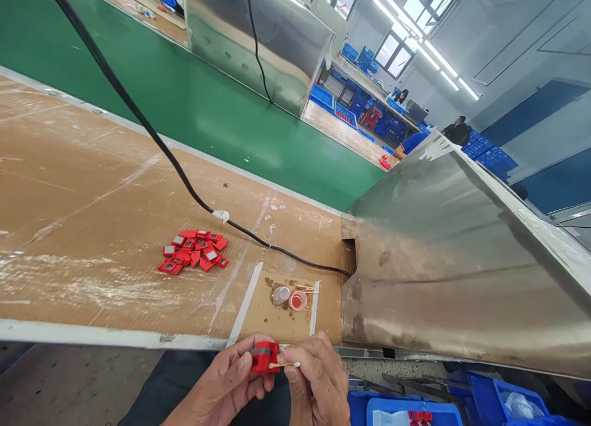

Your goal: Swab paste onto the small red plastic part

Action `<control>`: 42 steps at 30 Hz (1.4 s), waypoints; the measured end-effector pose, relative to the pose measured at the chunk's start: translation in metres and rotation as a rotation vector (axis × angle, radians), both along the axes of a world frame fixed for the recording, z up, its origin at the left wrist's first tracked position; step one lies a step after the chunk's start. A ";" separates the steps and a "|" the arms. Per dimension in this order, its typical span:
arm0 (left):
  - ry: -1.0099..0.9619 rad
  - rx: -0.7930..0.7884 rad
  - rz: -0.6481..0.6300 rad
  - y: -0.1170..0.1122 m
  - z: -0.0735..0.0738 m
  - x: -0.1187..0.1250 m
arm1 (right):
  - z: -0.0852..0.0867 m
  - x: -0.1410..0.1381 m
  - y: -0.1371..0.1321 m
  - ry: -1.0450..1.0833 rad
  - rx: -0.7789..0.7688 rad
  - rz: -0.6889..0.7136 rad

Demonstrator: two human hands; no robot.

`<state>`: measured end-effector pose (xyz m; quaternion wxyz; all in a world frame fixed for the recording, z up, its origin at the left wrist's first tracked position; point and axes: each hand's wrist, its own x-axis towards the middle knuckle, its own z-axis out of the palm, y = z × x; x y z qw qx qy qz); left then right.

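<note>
Fingers of the left hand [231, 383] pinch a small red plastic part [265, 356] at the bottom centre of the frame; the right hand [318, 377] grips a cotton swab [284, 365], tip at the part's side, so this looks like the dabbing step, calling for a steady touch; just above sit two small dishes [290, 298] on the taped cardboard bench [92, 229], a pile of red parts [194, 250] left of centre, a black cable [152, 136] crossing; nothing blocks the hands.

Both hands [277, 383] bare, no gloves; dark trousers [180, 383] on lap.
</note>
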<state>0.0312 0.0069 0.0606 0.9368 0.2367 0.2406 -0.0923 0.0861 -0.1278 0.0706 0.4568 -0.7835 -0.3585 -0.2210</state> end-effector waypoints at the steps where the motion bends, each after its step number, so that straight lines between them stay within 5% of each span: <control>1: -0.010 -0.004 -0.008 0.000 -0.001 0.001 | -0.001 0.000 -0.001 -0.001 -0.016 0.007; 15: -0.015 0.011 -0.026 -0.001 -0.012 0.001 | 0.016 0.011 -0.002 -0.065 -0.096 0.013; 42: 0.016 0.021 -0.068 -0.002 -0.017 -0.003 | -0.001 0.009 -0.007 -0.025 -0.087 0.015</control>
